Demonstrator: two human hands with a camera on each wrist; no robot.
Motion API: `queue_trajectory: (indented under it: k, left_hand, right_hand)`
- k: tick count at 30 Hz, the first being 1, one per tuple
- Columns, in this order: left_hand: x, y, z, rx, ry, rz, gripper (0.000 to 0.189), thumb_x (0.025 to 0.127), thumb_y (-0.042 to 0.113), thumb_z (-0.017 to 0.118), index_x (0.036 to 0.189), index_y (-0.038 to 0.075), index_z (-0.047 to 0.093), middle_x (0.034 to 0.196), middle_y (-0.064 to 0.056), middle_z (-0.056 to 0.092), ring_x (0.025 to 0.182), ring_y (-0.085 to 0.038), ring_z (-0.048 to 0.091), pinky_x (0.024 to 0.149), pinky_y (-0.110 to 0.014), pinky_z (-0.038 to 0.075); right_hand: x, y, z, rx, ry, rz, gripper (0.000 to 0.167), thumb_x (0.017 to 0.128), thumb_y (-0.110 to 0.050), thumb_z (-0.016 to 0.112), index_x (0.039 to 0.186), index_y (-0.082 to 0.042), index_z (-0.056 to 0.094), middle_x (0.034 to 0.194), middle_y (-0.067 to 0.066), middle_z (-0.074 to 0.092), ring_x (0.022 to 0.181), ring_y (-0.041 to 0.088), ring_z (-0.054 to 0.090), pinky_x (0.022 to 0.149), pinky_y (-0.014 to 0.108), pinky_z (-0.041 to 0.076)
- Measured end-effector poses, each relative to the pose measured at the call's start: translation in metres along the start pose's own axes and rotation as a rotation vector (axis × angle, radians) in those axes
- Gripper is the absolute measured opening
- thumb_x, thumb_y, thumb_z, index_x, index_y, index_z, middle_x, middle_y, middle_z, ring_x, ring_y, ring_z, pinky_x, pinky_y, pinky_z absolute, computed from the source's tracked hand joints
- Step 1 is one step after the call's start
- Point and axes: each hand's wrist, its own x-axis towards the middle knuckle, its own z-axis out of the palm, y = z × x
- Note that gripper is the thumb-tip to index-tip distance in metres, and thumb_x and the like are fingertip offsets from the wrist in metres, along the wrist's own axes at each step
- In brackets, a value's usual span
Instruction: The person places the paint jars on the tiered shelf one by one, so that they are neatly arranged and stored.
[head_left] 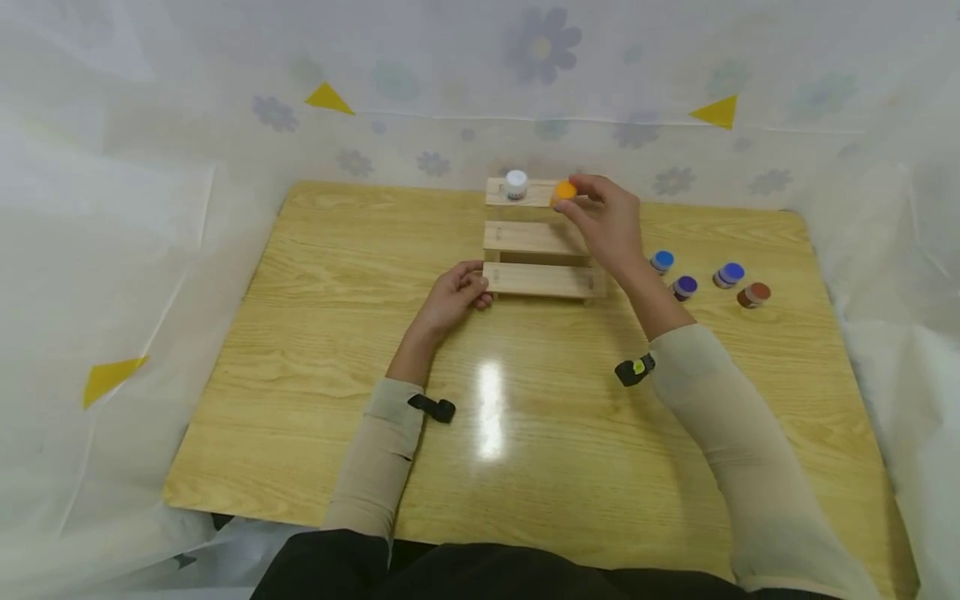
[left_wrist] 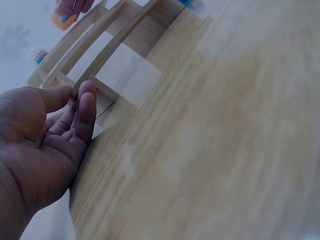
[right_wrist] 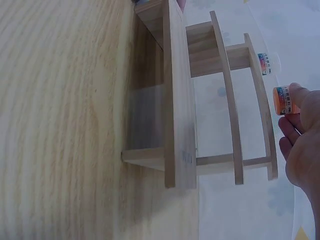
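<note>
A three-step wooden rack (head_left: 540, 281) stands near the back of the table. My left hand (head_left: 450, 298) pinches the left end of its lowest step between thumb and fingers, as the left wrist view shows at the step's corner (left_wrist: 82, 85). My right hand (head_left: 617, 221) holds a small orange paint jar (right_wrist: 283, 101) by thumb and fingertips at the right part of the top step. Whether the jar touches that step I cannot tell. On the top step's left part sits a white-lidded jar (head_left: 515, 185), upright.
Right of the rack, on the table (head_left: 300, 333), stand a light blue-lidded jar (head_left: 662, 261), a purple-lidded jar (head_left: 684, 288), a blue-lidded jar (head_left: 728, 275) and a brown-lidded jar (head_left: 753, 294). A flowered white curtain (head_left: 450, 75) hangs behind the table.
</note>
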Motion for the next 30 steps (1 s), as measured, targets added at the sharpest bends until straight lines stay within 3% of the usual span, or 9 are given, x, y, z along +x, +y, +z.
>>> queue_trajectory:
  k: [7,17,24,30]
  left_hand:
    - [0.002,-0.001,0.002,0.003,0.001,-0.010,0.048,0.109,0.014,0.061,0.154,0.001,0.048,0.105,-0.014,0.069,0.090,-0.019,0.071,0.080,-0.027,0.061]
    - [0.004,-0.003,0.003,0.013,-0.012,-0.006,0.048,0.110,0.013,0.060,0.154,0.001,0.048,0.105,-0.014,0.069,0.089,-0.019,0.071,0.079,-0.027,0.061]
    - [0.005,-0.003,0.002,0.019,-0.013,-0.006,0.048,0.110,0.014,0.060,0.155,0.002,0.048,0.103,-0.012,0.070,0.089,-0.019,0.071,0.080,-0.028,0.061]
    - [0.005,-0.003,0.002,0.017,-0.012,-0.003,0.048,0.110,0.014,0.060,0.154,0.001,0.048,0.102,-0.012,0.070,0.089,-0.019,0.072,0.079,-0.027,0.061]
  right_hand:
    - [0.014,-0.002,0.010,0.085,-0.026,0.039,0.045,0.098,-0.018,0.078,0.139,-0.001,0.067,0.129,0.016,0.071,0.114,0.030,0.073,0.097,0.028,0.060]
    - [0.020,0.000,0.008,0.089,-0.059,0.096,0.047,0.101,-0.021,0.075,0.143,-0.002,0.064,0.131,0.015,0.070,0.115,0.026,0.072,0.093,0.025,0.060]
    - [0.022,0.001,0.009,0.079,-0.050,0.112,0.049,0.100,-0.022,0.076,0.144,-0.005,0.063,0.133,0.015,0.069,0.117,0.025,0.071,0.094,0.025,0.060]
    - [0.017,0.001,0.009,0.153,-0.024,0.122,0.053,0.097,-0.021,0.079,0.144,-0.003,0.063,0.135,0.015,0.069,0.118,0.025,0.070,0.094,0.025,0.060]
